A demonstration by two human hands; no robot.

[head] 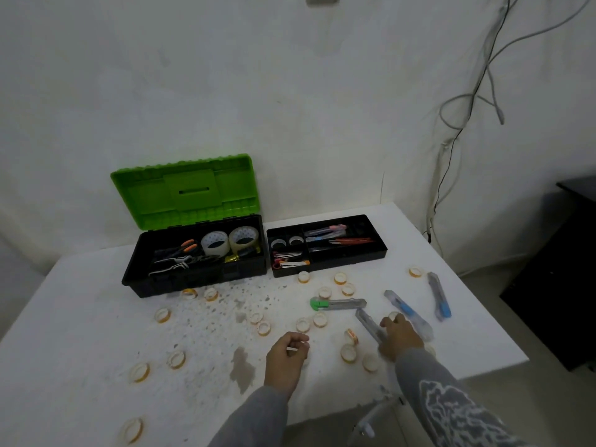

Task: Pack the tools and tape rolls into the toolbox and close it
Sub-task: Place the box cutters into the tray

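The black toolbox (180,282) stands open at the table's back, its green lid (183,191) raised; inside lie pliers and two big clear tape rolls (227,241). Beside it on the right sits the black insert tray (351,261) holding cutters and small rolls. Several small tape rolls (163,315) are scattered over the table. Utility knives lie at right: a green-tipped one (337,303) and two blue ones (404,306) (439,296). My right hand (400,337) rests on a grey utility knife (369,324), fingers around its near end. My left hand (287,356) is curled around a small tape roll.
The white table (96,333) is stained with dark specks in the middle. Its right edge drops off beside a dark cabinet (561,279). Cables (451,150) hang down the wall at back right. A white object (371,421) sits below the front edge.
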